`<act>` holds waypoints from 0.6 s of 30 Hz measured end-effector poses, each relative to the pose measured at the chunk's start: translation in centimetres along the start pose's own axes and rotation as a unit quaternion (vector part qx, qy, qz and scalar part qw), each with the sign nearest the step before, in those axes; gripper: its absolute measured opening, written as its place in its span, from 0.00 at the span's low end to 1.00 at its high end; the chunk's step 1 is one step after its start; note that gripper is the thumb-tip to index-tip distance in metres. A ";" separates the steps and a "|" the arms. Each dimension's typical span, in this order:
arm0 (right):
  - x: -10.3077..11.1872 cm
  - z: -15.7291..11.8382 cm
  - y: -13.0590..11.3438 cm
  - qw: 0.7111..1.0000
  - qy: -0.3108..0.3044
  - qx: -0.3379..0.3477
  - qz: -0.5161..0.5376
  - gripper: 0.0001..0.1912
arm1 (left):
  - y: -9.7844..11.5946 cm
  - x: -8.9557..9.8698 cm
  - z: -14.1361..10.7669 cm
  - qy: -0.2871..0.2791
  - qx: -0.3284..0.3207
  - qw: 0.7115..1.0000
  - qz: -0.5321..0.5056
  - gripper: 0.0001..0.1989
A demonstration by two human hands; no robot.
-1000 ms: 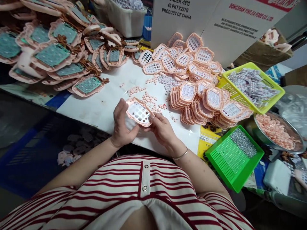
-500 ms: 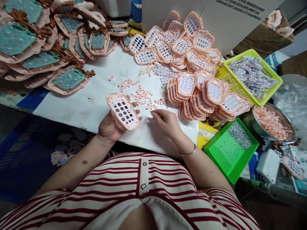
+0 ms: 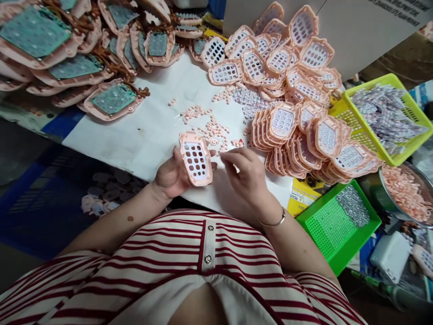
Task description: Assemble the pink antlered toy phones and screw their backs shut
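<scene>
My left hand [image 3: 174, 174] is wrapped around a pink plastic casing [image 3: 196, 159], a toy phone shell by its look, with a white panel full of rows of holes facing up. Close to its right edge, my right hand [image 3: 246, 170] is closed in a pinch; whatever the fingertips hold is too small or hidden to name. Just beyond both hands, small pink button pieces [image 3: 214, 128] lie scattered on the white table top [image 3: 149, 135]. Keypad sheets [image 3: 253, 101] with pale printed keys lie behind them.
Stacked pink casings [image 3: 282, 121] stand right, with a looser pile [image 3: 255, 65] behind. Casings with green circuit boards [image 3: 111, 99] are heaped left. At right are a yellow basket [image 3: 389, 122], a green basket [image 3: 321, 225] with small metal parts, and a metal bowl [image 3: 389, 194] of pink pieces.
The view has shifted, so the table items appear farther right. My left hand has turned the casing more upright, and my right hand has come closer to it, still pinched.
</scene>
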State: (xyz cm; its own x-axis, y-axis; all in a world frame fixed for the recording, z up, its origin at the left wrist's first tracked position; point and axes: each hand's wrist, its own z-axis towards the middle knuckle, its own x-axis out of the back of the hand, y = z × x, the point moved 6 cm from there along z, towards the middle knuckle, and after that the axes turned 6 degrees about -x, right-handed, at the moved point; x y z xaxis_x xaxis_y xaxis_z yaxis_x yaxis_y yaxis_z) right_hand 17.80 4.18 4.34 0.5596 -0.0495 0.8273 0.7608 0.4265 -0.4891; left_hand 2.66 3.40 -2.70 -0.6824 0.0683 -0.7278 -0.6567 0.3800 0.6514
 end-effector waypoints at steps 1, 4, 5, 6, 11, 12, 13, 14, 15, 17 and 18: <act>0.0 -0.4 -1.0 0.999 -0.003 0.031 0.044 0.12 | -0.1 -0.1 -0.1 -0.006 0.002 1.000 0.002 0.43; -0.5 -1.5 -3.4 0.991 -0.030 0.098 0.090 0.10 | -0.5 -0.3 -0.2 -0.014 0.006 1.000 0.001 0.45; -0.7 -1.8 -3.8 0.989 -0.041 0.110 0.088 0.10 | -0.6 -0.3 -0.3 -0.014 0.005 1.000 -0.001 0.45; -1.0 -2.0 -4.1 0.987 -0.057 0.121 0.084 0.10 | -0.6 -0.2 -0.3 -0.014 0.003 1.000 -0.004 0.44; -2.0 -3.4 -4.5 0.973 -0.118 0.199 0.007 0.22 | -0.3 0.5 -0.5 -0.011 -0.010 1.000 -0.011 0.38; -2.0 -3.7 -4.4 0.972 -0.121 0.202 -0.006 0.23 | -0.3 0.6 -0.5 -0.009 -0.009 1.000 -0.008 0.38; -1.9 -3.9 -4.4 0.973 -0.122 0.194 -0.006 0.24 | -0.3 0.7 -0.5 -0.007 -0.008 1.000 -0.005 0.39; -1.7 -3.9 -4.4 0.975 -0.127 0.181 0.006 0.23 | -0.2 0.7 -0.5 -0.004 -0.007 1.000 -0.002 0.39; -1.4 -3.8 -4.4 0.976 -0.135 0.169 0.026 0.23 | -0.2 0.8 -0.5 0.001 -0.008 1.000 0.000 0.39; -0.5 -2.8 -4.5 0.973 -0.154 0.158 0.063 0.22 | 0.1 0.8 -0.5 0.010 -0.018 1.000 -0.010 0.39; 0.1 -1.8 -4.6 0.973 -0.157 0.158 0.064 0.21 | 0.3 0.8 -0.5 0.009 -0.022 0.999 -0.022 0.38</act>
State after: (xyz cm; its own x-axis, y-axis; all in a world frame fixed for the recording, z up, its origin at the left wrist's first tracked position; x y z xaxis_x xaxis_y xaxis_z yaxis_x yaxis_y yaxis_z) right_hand 15.02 0.59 6.18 0.4782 0.2794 0.8326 0.5237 0.6704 -0.5257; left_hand 1.78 3.08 -3.01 -0.6583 0.0354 -0.7519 -0.6992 0.3411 0.6283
